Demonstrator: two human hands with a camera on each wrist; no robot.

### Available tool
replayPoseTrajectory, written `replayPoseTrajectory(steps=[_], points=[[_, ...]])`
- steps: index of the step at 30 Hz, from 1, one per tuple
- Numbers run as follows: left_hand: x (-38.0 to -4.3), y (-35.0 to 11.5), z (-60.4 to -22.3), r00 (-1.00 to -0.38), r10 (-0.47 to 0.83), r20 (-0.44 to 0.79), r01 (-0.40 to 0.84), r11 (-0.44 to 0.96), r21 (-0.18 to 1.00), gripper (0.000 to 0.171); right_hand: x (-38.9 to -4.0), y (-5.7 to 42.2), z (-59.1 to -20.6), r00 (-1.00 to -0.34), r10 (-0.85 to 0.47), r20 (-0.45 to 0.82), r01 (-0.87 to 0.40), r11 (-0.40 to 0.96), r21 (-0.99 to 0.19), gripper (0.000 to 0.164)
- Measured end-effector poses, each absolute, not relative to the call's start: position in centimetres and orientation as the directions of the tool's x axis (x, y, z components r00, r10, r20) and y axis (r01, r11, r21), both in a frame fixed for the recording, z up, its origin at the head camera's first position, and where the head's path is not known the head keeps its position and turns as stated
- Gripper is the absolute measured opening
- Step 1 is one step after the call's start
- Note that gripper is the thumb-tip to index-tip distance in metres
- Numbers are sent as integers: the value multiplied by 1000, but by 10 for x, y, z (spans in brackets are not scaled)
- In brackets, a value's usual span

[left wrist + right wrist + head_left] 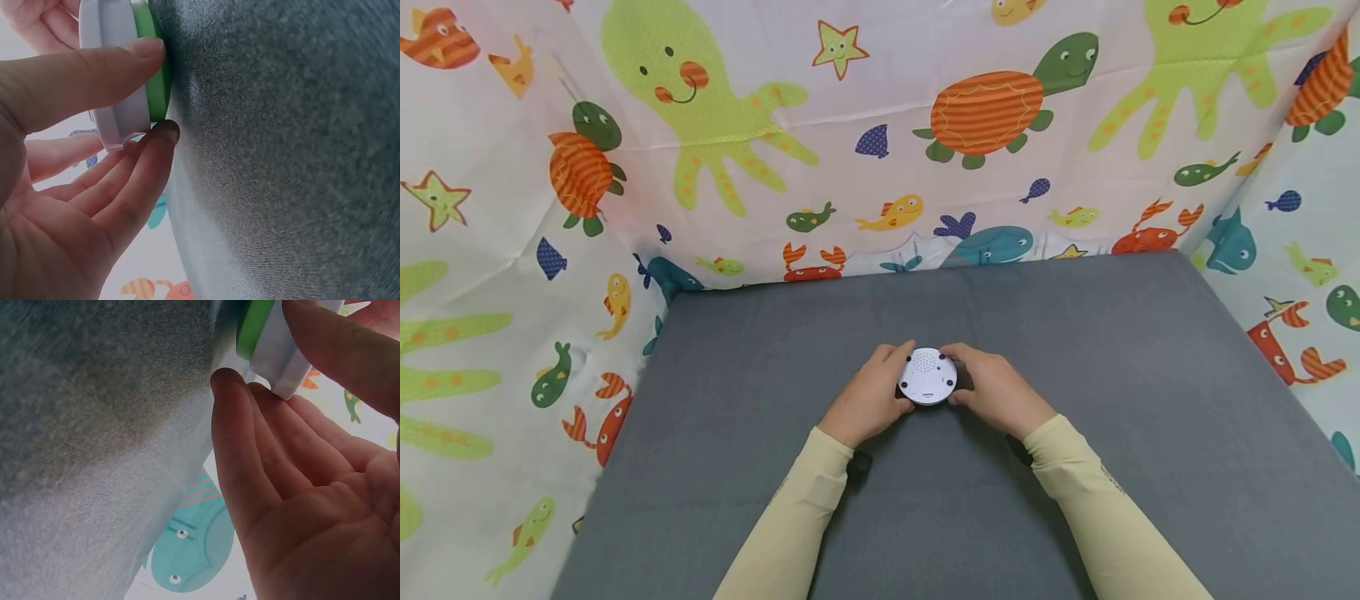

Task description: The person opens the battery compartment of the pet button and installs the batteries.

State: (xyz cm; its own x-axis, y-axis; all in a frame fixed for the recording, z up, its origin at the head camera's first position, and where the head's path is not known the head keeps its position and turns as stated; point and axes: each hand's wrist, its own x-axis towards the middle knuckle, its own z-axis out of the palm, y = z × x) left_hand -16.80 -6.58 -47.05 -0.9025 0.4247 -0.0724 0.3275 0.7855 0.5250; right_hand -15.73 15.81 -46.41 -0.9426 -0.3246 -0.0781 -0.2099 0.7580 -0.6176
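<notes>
Both hands hold a round white-and-green device (928, 377) between them, low over the grey cloth surface. Its upward face is white, with a patch of small holes and several dark dots near the edge. A green layer (157, 81) lies on the side toward the cloth, as the left wrist view shows. My left hand (870, 395) grips the left side, thumb across the white rim and fingertips at the far edge. On the opposite side my right hand (996, 390) grips the rim between thumb and fingers; the right wrist view shows the device's white wall (282, 353) there.
A grey cloth (760, 358) covers the flat surface under the hands. White curtains printed with sea animals (880, 108) stand behind it and along the left and right sides. Dark wrist-worn devices (859, 464) sit under the pale yellow sleeves (790, 525).
</notes>
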Motion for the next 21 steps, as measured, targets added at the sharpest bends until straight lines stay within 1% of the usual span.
replayPoseTrajectory(steps=[6, 15, 18, 21], points=[[-167, -65, -469, -901, 428, -71, 330, 782, 529, 91, -158, 159, -465, -944, -322, -76, -207, 753, -624, 69], [-170, -69, -467, -885, 458, -89, 322, 738, 594, 92, -160, 166, -463, -929, -354, -108, -205, 736, -645, 64], [-171, -71, -467, -877, 469, -101, 312, 718, 622, 89, -160, 170, -462, -920, -379, -98, -221, 710, -669, 59], [-171, -72, -467, -871, 480, -103, 307, 697, 647, 85, -160, 174, -461, -915, -396, -79, -242, 695, -677, 46]])
